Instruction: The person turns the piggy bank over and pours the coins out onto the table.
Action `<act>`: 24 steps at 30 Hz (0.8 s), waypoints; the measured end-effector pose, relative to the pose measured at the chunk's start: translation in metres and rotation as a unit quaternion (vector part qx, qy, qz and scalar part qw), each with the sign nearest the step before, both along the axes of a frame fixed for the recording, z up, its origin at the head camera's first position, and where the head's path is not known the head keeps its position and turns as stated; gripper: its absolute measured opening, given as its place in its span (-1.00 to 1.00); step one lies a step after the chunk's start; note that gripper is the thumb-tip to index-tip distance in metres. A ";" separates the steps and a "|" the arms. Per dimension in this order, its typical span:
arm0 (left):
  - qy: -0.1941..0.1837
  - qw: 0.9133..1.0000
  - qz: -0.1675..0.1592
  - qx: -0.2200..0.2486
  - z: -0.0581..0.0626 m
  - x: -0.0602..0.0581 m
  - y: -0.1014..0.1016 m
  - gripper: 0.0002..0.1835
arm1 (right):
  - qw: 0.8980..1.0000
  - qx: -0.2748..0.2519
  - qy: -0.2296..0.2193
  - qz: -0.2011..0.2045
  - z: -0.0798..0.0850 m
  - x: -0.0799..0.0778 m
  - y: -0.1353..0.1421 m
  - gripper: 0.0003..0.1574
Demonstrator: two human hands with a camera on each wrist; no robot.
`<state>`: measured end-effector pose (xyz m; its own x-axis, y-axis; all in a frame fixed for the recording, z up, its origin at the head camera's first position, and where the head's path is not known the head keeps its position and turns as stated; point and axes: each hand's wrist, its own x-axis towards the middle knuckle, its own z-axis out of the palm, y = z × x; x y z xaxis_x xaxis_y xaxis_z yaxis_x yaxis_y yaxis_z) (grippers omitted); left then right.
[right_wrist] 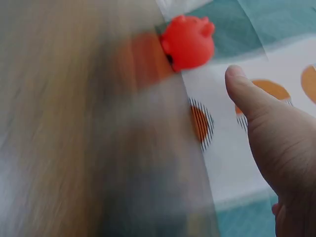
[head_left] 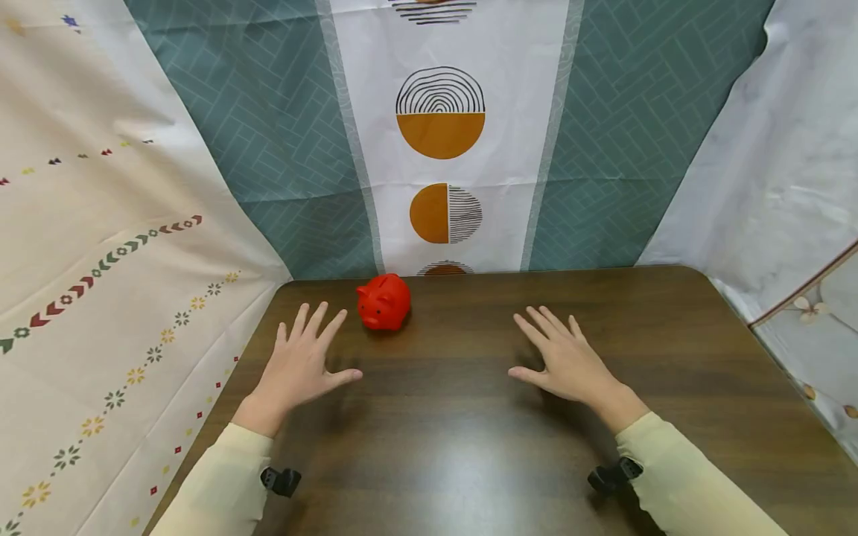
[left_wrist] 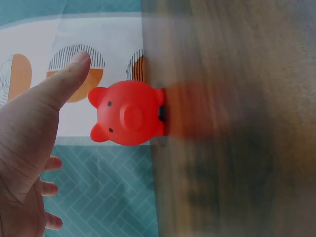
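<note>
A red piggy bank [head_left: 383, 302] stands upright near the far edge of the table, left of its middle, a slot on its back. In the left wrist view the piggy bank [left_wrist: 129, 113] faces the camera. My left hand [head_left: 298, 366], fingers spread and holding nothing, hovers just left of and nearer than the piggy bank, apart from it. Well to the right, my right hand [head_left: 564, 359] is also spread over the table with nothing in it. The right wrist view shows its thumb [right_wrist: 254, 96] and the piggy bank [right_wrist: 188, 43] beyond.
The dark wooden table [head_left: 456, 417] has rounded far corners and a glossy top. Patterned cloth [head_left: 449, 149] hangs behind it, a cream cloth [head_left: 121, 313] on the left and a white one [head_left: 771, 186] on the right. Each wrist bears a small black camera [head_left: 287, 482].
</note>
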<state>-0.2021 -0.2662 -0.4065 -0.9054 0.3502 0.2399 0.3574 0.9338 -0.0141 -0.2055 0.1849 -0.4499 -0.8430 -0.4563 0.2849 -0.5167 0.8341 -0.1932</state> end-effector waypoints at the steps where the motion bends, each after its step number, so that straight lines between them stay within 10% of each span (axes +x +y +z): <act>1: 0.001 1.000 -0.003 -0.004 0.001 -0.002 0.001 0.16 | 1.000 0.003 0.007 0.008 0.001 -0.003 -0.007 0.17; 24: 0.006 0.998 -0.060 -0.020 -0.007 -0.073 -0.005 0.07 | 0.990 0.060 0.029 0.127 0.019 -0.082 -0.145 -0.02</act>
<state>-0.2752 -0.2707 -0.4138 -0.8536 0.4655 0.2339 0.4665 0.8828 -0.0547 -0.2876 0.0396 -0.4308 -0.6810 -0.6844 0.2604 -0.7197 0.6912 -0.0655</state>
